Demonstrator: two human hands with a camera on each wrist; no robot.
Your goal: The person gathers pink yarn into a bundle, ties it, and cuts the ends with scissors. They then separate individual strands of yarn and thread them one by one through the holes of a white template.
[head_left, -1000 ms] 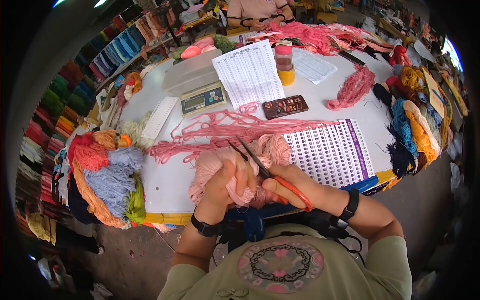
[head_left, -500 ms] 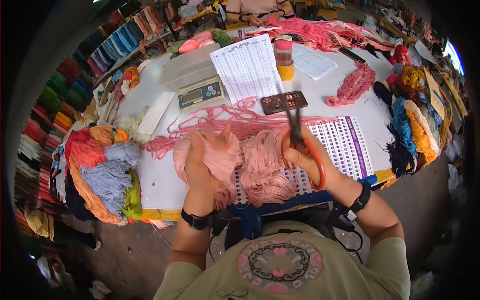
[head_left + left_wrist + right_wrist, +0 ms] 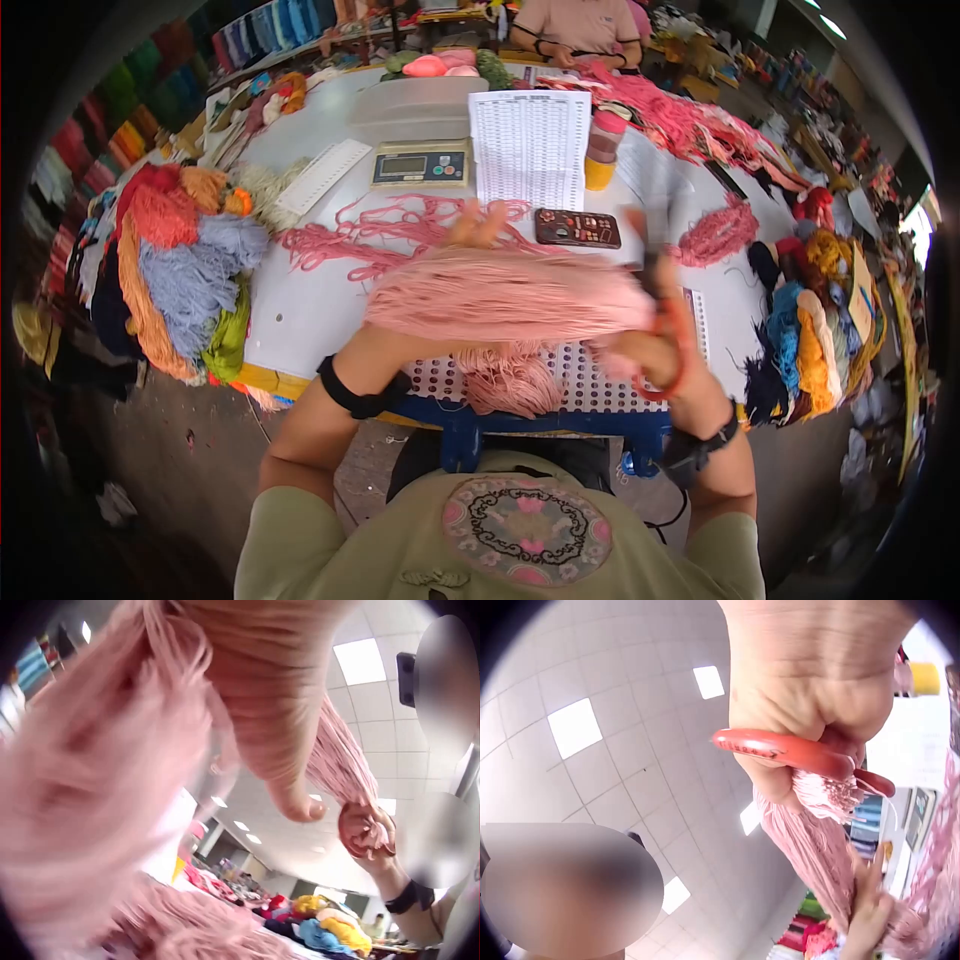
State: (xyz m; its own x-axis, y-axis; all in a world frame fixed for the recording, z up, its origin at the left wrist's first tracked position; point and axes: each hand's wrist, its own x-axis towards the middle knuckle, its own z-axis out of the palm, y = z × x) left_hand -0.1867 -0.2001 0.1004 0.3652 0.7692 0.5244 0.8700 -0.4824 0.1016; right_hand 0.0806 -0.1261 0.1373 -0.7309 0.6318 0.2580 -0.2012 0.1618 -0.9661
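A light pink yarn hank is stretched sideways between both hands above the table. My left hand has the hank's left part lying across it, its fingertips showing beyond the far side. My right hand pinches the hank's right end, and cut-looking strand ends poke out beside its fingers in the right wrist view. Red-handled scissors hang on that same hand; their blades are blurred in the head view. Below the hank, another light pink bundle lies on a hole-punched card.
Darker pink strands, a scale, a phone, a printed sheet and a jar lie or stand beyond the hands. Coloured yarn heaps flank the table left and right. A person sits across.
The hank, earlier bunched in the left hand, is now lifted and drawn out lengthwise. My right hand has taken hold of its end, scissors still on it. The head view has shifted.
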